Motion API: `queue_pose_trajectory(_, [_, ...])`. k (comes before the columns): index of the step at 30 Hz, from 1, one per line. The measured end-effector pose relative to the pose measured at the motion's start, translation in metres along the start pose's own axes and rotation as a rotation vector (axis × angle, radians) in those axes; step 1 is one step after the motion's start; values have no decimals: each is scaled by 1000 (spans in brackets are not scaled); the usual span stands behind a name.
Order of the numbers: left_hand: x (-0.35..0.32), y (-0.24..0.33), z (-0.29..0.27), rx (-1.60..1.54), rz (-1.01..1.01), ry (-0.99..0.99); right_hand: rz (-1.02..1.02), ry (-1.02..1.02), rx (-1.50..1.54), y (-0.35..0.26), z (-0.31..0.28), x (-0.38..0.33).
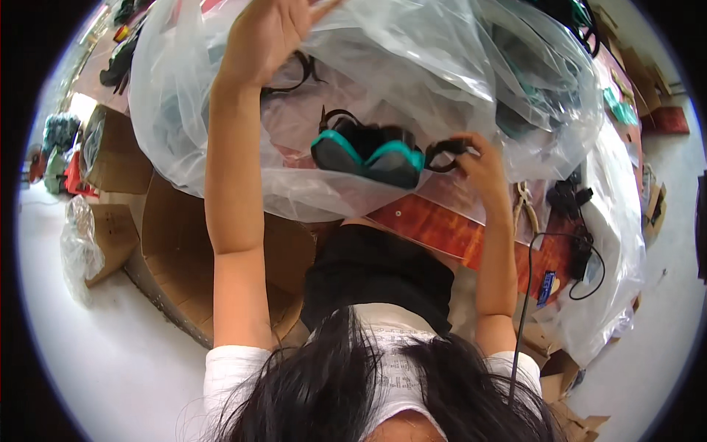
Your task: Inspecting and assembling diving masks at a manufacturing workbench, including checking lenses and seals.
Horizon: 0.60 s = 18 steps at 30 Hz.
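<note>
A black goggle-shaped piece with teal trim (pixel 394 163) rests on the clear plastic sheeting over the table, in front of my body. From its right end runs a black strap (pixel 442 156), and my right hand (pixel 482 163) is closed on that strap with thumb and fingers. My left hand (pixel 269 40) reaches far forward over the clear plastic (pixel 420 44), palm partly showing and thumb stretched out. The upper edge of the picture cuts off some of its fingers. Another black strap (pixel 298 72) lies just below the left hand.
Pliers (pixel 526 206) lie on the red-brown tabletop (pixel 442 228) at the right. Beside them are black devices with a cable (pixel 582 243) and a small blue packet (pixel 546 287). An open cardboard box (pixel 184 250) stands at my left. More filled clear bags (pixel 545 88) lie at the far right.
</note>
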State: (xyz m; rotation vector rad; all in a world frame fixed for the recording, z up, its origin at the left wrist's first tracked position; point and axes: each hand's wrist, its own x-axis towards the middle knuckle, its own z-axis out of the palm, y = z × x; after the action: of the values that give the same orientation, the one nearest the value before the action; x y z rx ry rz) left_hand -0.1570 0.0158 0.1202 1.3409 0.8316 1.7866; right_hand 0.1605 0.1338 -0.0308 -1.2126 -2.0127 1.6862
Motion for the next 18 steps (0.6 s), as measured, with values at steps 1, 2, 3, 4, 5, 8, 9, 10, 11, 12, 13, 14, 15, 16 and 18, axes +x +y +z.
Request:
queue_pose_trajectory(1, [8, -11, 1, 209, -95, 59, -256, 188, -163, -3, 12, -14])
queue_pose_trajectory(2, [15, -27, -7, 425, -190, 125, -510, 366, -330, -10, 26, -28])
queue_pose_trajectory(3, [19, -57, -54, 784, -184, 9, -396, 318, -235, -29, 42, -42])
queue_pose_trajectory(4, [13, -89, -98, 1140, -179, -119, -402, 304, -223, -41, 48, -47])
queue_pose_trajectory(5, [4, -117, -93, 1306, -234, -114, -469, 310, -189, -44, 45, -50])
queue_pose_trajectory(8, [-15, -148, -64, 1531, -374, -115, -688, 396, -221, -54, 58, -58])
queue_pose_trajectory(9, [-19, -144, -63, 1494, -371, -107, -822, 390, -227, -65, 73, -64])
queue_pose_trajectory(10, [-21, -138, -61, 1460, -366, -94, -908, 288, -267, -67, 89, -67])
queue_pose_trajectory(11, [-20, -131, -55, 1459, -365, -101, -1072, 244, -305, -70, 108, -63])
queue_pose_trajectory(12, [-19, -119, -49, 1254, -318, -67, -1124, 159, -343, -76, 127, -62])
queue_pose_trajectory(13, [-18, -106, -40, 1047, -267, -37, -1215, 208, -486, -82, 147, -54])
queue_pose_trajectory(14, [-22, -91, -35, 1074, -246, -14, -1212, 208, -604, -85, 170, -45])
queue_pose_trajectory(15, [-25, -71, -21, 1073, -247, -21, -1197, 216, -733, -85, 187, -36])
queue_pose_trajectory(16, [-30, -49, -3, 977, -319, -24, -1189, 226, -738, -81, 198, -29])
queue_pose_trajectory(18, [-58, -17, 13, 874, -346, 31, -1062, 255, -957, -77, 213, -20])
